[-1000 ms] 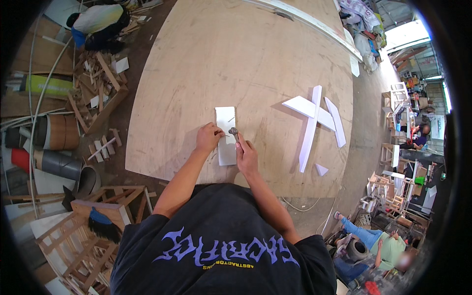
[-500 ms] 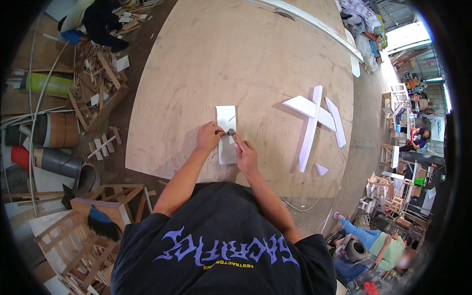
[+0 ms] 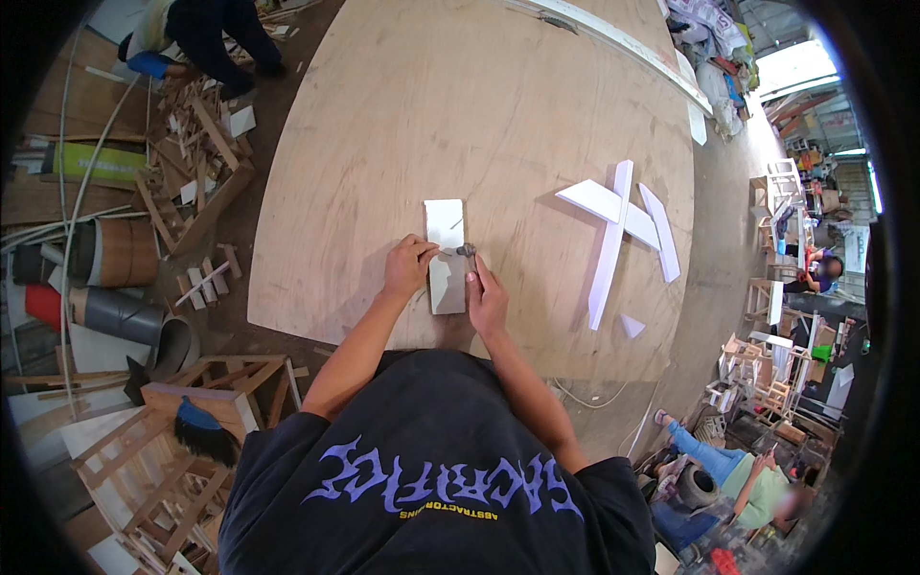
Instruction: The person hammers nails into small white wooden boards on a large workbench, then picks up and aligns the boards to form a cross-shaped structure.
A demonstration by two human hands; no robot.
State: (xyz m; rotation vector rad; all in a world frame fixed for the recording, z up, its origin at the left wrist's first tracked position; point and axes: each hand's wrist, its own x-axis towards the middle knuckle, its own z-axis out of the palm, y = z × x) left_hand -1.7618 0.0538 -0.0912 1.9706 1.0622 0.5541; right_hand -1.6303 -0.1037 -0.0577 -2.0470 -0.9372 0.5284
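A short white board (image 3: 447,287) lies on the plywood tabletop in front of me. At its left edge my left hand (image 3: 408,265) is closed in a pinch, with a thin nail (image 3: 440,251) at the fingertips over the board. My right hand (image 3: 488,302) is wrapped round a small hammer; the dark metal hammer head (image 3: 467,249) is just right of the board's edge. Another thin nail (image 3: 457,226) shows on the board's far part.
Farther right, several white strips (image 3: 608,249) lie crossed beside a small white triangular offcut (image 3: 632,326). A long white bar (image 3: 623,48) lies along the far edge. Wood scraps (image 3: 187,144) and a person bending over them are at far left. A broom (image 3: 201,431) leans nearby.
The hammer head has moved right, off the board's middle to its right edge. My left hand stays at the board's left side. The bending person at far left has shifted.
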